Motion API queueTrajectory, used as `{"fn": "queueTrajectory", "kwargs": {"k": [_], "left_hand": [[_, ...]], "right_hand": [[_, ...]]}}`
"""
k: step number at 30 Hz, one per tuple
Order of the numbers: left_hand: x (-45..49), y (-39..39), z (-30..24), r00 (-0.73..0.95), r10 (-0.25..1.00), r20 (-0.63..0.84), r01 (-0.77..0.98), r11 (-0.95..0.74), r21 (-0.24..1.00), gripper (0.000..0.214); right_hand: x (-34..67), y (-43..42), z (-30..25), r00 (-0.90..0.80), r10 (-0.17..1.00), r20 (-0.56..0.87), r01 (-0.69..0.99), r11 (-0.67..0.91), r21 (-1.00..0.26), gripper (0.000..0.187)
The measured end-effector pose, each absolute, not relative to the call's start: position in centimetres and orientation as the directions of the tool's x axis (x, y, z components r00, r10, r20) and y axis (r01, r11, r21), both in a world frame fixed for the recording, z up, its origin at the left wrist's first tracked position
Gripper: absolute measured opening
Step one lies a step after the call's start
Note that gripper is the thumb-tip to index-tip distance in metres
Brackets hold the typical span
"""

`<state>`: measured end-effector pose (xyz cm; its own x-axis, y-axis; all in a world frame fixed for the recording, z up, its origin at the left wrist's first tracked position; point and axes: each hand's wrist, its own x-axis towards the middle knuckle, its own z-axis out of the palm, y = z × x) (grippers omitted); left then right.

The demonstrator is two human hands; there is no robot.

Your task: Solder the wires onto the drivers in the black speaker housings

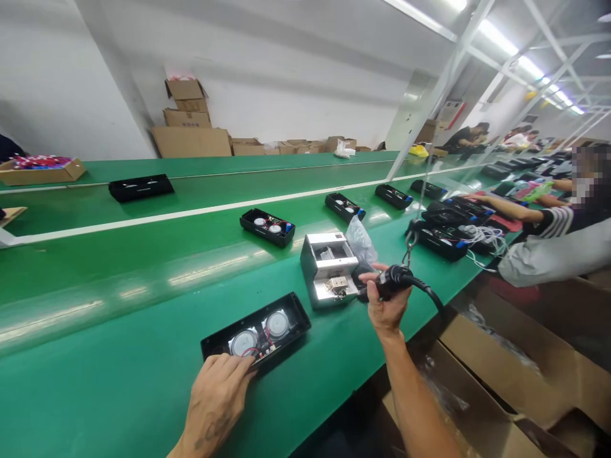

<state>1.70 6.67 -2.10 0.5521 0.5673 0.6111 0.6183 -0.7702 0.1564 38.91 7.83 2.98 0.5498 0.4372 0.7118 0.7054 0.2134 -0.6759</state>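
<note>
An open black speaker housing [301,318] with two round drivers and thin red wires lies tilted on the green bench in front of me. My left hand [220,385] grips its near edge at the left, the fingertips curled over the rim by the wires. My right hand [387,308] is closed around a black electric screwdriver [394,280] that hangs from a metal hook with a cable trailing right. The screwdriver points left at the front of a silver screw feeder [329,270]. Its tip is hard to make out beside the feeder.
Several black housings, one [267,227] nearest, stand along the green conveyor [191,232]. A clear plastic bag [361,240] sits behind the feeder. Cardboard boxes [482,369] are below the bench at right. Co-workers sit farther along, near white cables [487,238].
</note>
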Motion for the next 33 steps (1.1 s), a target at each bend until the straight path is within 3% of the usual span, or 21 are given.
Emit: {"fn": "queueTrajectory", "kwargs": {"k": [4,7,10,13,17,20,25,28,33], "left_hand": [[1.5,6.9,-2.3,0.554,0.548,0.627,0.605,-0.782,0.149,0.013],[1.4,7.0,-2.3,0.559,0.539,0.630,0.604,-0.786,0.136,0.013],[1.4,7.1,-2.2,0.563,0.525,0.638,0.600,-0.791,0.122,0.012],[1.6,7.1,-2.1,0.567,0.519,0.640,0.596,-0.795,0.117,0.012],[1.7,7.0,-1.8,0.560,0.526,0.640,0.606,-0.787,0.116,0.011],[1.7,7.0,-1.7,0.557,0.525,0.644,0.607,-0.786,0.116,0.011],[1.7,7.0,-1.6,0.553,0.542,0.632,0.613,-0.779,0.133,0.012],[1.8,6.8,-1.4,0.542,0.566,0.621,0.629,-0.763,0.147,0.013],[2.0,6.4,-1.2,0.533,0.625,0.570,0.659,-0.729,0.184,0.012]], "right_hand": [[36.7,6.9,2.4,0.660,0.601,0.451,0.387,0.242,-0.890,0.033],[36.0,7.1,2.2,0.605,0.717,0.345,0.317,0.181,-0.931,0.031],[35.9,7.4,3.1,0.575,0.761,0.299,0.240,0.192,-0.952,0.034],[35.9,7.7,5.6,0.613,0.700,0.366,0.141,0.358,-0.923,0.034],[35.4,9.2,8.7,0.658,0.546,0.518,0.085,0.629,-0.772,0.033],[35.0,10.6,9.0,0.625,0.560,0.544,0.165,0.587,-0.793,0.029],[34.4,10.9,9.0,0.518,0.717,0.467,0.158,0.456,-0.876,0.029],[32.7,9.4,9.6,0.436,0.794,0.423,0.016,0.463,-0.886,0.028],[27.9,7.1,9.5,0.374,0.799,0.471,-0.223,0.570,-0.791,0.022]]}}
